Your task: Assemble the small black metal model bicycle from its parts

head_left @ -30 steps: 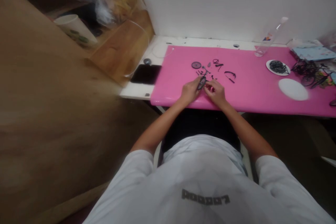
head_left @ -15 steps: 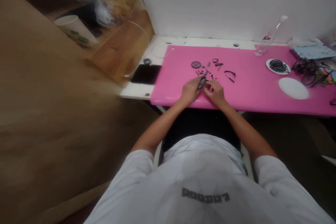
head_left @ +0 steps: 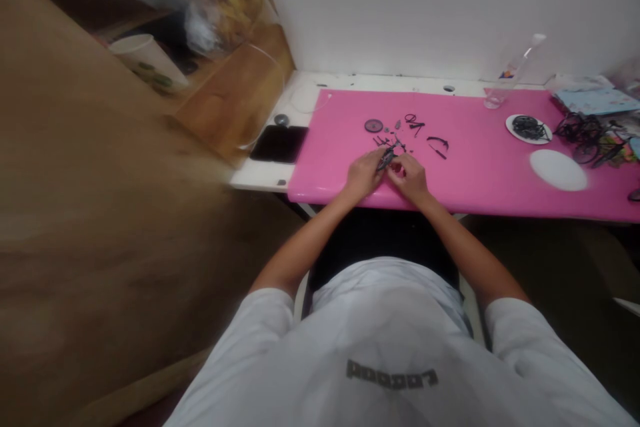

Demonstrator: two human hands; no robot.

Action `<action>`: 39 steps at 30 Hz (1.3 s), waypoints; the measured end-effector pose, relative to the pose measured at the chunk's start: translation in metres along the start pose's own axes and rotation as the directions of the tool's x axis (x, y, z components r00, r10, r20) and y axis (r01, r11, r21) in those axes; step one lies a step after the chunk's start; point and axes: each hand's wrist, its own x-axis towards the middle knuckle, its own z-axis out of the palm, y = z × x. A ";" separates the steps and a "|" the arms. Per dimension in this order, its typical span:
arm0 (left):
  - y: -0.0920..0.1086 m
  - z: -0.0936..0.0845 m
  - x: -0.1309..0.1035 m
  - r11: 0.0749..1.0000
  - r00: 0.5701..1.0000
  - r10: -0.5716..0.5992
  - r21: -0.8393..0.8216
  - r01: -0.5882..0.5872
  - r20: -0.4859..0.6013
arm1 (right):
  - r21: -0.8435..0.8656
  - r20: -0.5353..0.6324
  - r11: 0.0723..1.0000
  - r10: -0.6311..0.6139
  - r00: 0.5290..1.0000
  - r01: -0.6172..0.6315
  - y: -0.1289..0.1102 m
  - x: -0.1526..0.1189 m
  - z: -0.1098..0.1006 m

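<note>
Left hand: left hand (head_left: pixel 365 173) at the bench's front edge, fingers bent around a dark wheel part (head_left: pixel 385 159); we read it as a grasp, palm side hidden from us.
Right hand: right hand (head_left: pixel 410 175) just beside it, fingertips curled in; we can't tell if they pinch a small piece or are free.
Wheel part: between the hands, tilted, above the front edge of the pink sheet (head_left: pixel 330 160); fingers cover its lower side, so we can't make out what joins it.
Small parts: cluster of small dark parts (head_left: pixel 383 141) just past the fingertips, too tiny for us to name; nearest ones partly behind the hands.
Loose wheel: loose wheel (head_left: pixel 373 125) flat, farther toward the back edge.
Looped part, curved strip: looped part (head_left: pixel 414 122) toward the back edge, curved strip (head_left: pixel 439 141) to its right; function unclear to us.
Right end: plate (head_left: pixel 511 127) with a black tangle we can't separate; pile of black frames (head_left: pixel 583 135) beside it, overlapping; bottle (head_left: pixel 515 73) at the back edge, see-through and faint.
Left end: dark slab (head_left: pixel 279 143) on the bare white bench (head_left: pixel 260 177), partly over the sheet's edge.
Upper left: clear bag (head_left: pixel 203 27) blurred, contents unreadable to us.
</note>
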 end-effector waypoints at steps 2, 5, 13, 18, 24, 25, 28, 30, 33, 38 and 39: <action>-0.001 0.001 0.000 1.000 1.000 -0.003 -0.005 0.003 0.005 | -0.007 0.000 1.000 0.008 1.000 -0.008 -0.001 0.000 -0.001; -0.002 0.001 0.000 1.000 1.000 -0.008 -0.012 0.008 0.002 | -0.015 0.000 1.000 0.012 1.000 -0.012 -0.002 0.001 -0.001; -0.003 0.003 0.000 1.000 1.000 -0.014 -0.011 0.014 -0.010 | -0.044 0.000 0.999 0.024 1.000 -0.024 -0.004 0.001 -0.002; -0.004 0.003 -0.001 1.000 1.000 -0.007 -0.007 0.007 -0.012 | -0.048 0.000 0.999 0.019 1.000 -0.019 -0.004 0.001 -0.001; -0.004 0.003 -0.001 1.000 1.000 -0.022 -0.003 0.022 -0.001 | -0.051 0.012 0.998 0.022 1.000 -0.022 -0.003 0.001 -0.001; -0.004 0.003 -0.001 1.000 1.000 -0.022 -0.003 0.022 -0.002 | -0.047 0.015 0.999 0.026 1.000 -0.025 -0.003 0.001 -0.001; -0.005 0.004 0.000 1.000 1.000 -0.025 0.002 0.025 -0.014 | -0.042 0.012 0.999 0.022 1.000 -0.021 -0.003 0.001 -0.002; -0.005 0.004 0.000 0.999 0.999 -0.033 0.012 0.033 -0.019 | -0.041 0.005 0.999 0.019 1.000 -0.019 -0.004 0.001 -0.002; -0.004 0.004 -0.001 0.999 0.999 -0.038 0.023 0.038 -0.014 | -0.021 -0.006 0.999 0.027 1.000 -0.027 -0.006 0.002 -0.004; 0.007 -0.002 -0.001 1.000 0.999 -0.017 0.014 0.017 -0.045 | 0.033 -0.076 0.999 0.027 0.997 -0.025 -0.013 0.006 -0.011; 0.011 -0.004 -0.001 1.000 0.998 -0.005 0.008 0.006 -0.065 | 0.042 -0.096 0.999 0.024 0.995 -0.020 -0.015 0.008 -0.014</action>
